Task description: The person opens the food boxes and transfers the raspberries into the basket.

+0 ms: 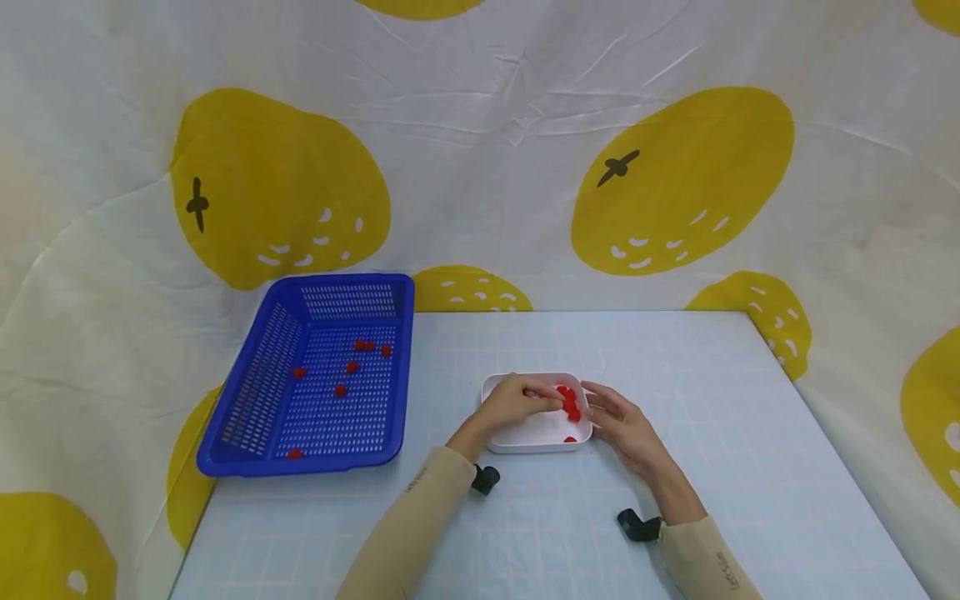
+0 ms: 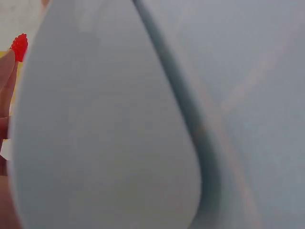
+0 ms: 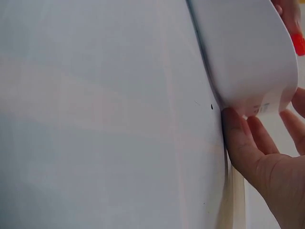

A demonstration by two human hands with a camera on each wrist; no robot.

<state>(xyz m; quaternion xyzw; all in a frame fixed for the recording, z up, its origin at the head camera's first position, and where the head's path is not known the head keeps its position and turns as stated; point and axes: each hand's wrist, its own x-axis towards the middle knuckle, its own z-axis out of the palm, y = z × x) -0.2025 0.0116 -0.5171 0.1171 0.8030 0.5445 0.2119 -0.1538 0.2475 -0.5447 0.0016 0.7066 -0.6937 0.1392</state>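
Observation:
A white rectangular box (image 1: 536, 448) with low walls stands on the table. Several red raspberries (image 1: 573, 412) lie clustered at its right end, and another raspberry (image 1: 570, 439) is by the near wall. My left hand (image 1: 504, 407) reaches over the box from the left. In the left wrist view a raspberry (image 2: 19, 46) is pinched at its fingertips. My right hand (image 1: 628, 433) rests with spread, relaxed fingers against the outside of the box's right end. In the right wrist view its thumb (image 3: 235, 131) touches the lower corner of the box (image 3: 248, 57).
To the left stands a blue perforated basket (image 1: 401, 375) with several raspberries (image 1: 352, 367) scattered over its floor. A pale checked cloth covers the table (image 1: 720, 433). Behind it hangs a white curtain (image 1: 480, 200) with large yellow fruit prints.

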